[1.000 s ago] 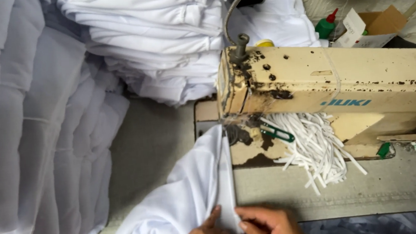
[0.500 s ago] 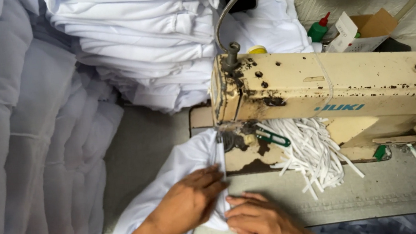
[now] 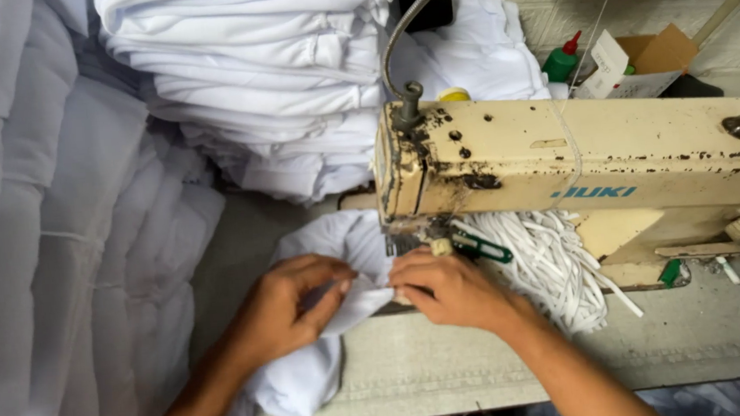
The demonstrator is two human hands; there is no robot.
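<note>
white thin cotton fabric piece: light, limp, slips | grip at edge near table's front | left hand fingers pinch it | right hand fingers press it flat

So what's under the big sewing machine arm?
Under the sewing machine arm lies a heap of white elastic strips and a green-handled clipper. The right hand and left hand press white cloth there. The needle is hidden.
</note>
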